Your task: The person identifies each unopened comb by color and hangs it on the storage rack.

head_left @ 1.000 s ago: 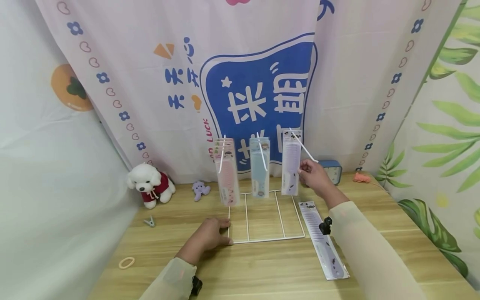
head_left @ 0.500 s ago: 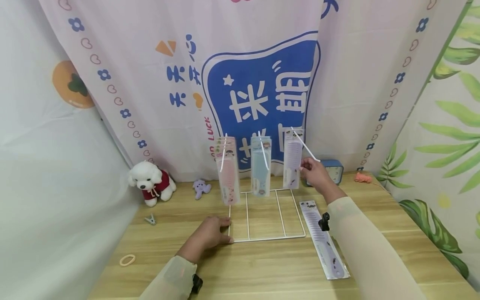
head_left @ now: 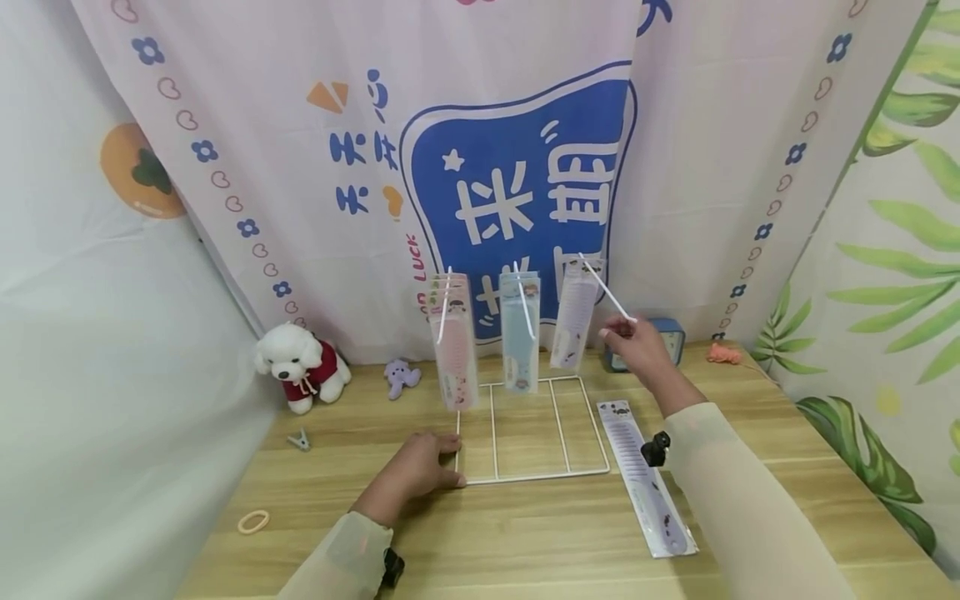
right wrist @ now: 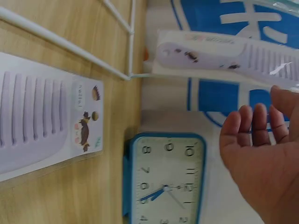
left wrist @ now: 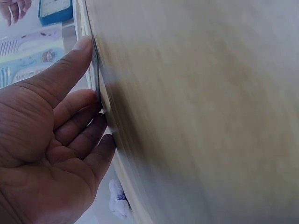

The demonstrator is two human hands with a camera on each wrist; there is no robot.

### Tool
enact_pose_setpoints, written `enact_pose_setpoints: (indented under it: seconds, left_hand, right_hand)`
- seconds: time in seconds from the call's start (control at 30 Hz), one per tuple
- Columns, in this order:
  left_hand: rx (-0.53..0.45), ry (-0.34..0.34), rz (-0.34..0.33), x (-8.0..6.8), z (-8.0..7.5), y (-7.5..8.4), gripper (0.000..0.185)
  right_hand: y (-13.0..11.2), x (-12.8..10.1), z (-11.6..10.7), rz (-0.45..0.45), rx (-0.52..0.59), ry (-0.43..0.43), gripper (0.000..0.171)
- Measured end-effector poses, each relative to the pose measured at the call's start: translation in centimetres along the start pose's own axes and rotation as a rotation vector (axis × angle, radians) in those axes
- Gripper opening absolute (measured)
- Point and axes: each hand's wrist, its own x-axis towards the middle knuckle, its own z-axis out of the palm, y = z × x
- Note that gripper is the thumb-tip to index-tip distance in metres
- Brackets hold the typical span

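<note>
I see pale wood grain on the table, a white wire rack, hanging packs in pink, light blue and lilac, and a blue-rimmed clock at two o'clock.

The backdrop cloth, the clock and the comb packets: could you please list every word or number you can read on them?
"LUCK", running vertically, on the backdrop cloth; the letters before it are hidden behind the hanging packets.
Large Chinese characters, blue and white, on the same cloth; the lower ones are partly covered.
"8", "9", "10", "2", "3", "4" on the blue clock.
Print on the comb packets: too small to read.
</note>
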Motion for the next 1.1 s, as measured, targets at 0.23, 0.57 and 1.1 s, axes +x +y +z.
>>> enact_pose_setpoints:
  seconds: [0.23, 0.57, 1.1]
  left_hand:
    - [0.018, 0.011, 0.013, 0.1, -0.3, 0.1, 0.069]
    - [0.027, 0.007, 0.005, 0.1, -0.3, 0.2, 0.069]
    - [0.004, -0.003, 0.008, -0.2, -0.1, 0.1, 0.069]
  right_hand:
    - [-1.1, -4.0, -0.5, -0.004, -0.198, -0.082, 0.048]
    - [0.5, -11.9, 0.5, 0.087, -0.650, -0.251, 0.077]
    - [3.6, -15.8, 0.2, 0.256, -0.741, -0.306, 0.103]
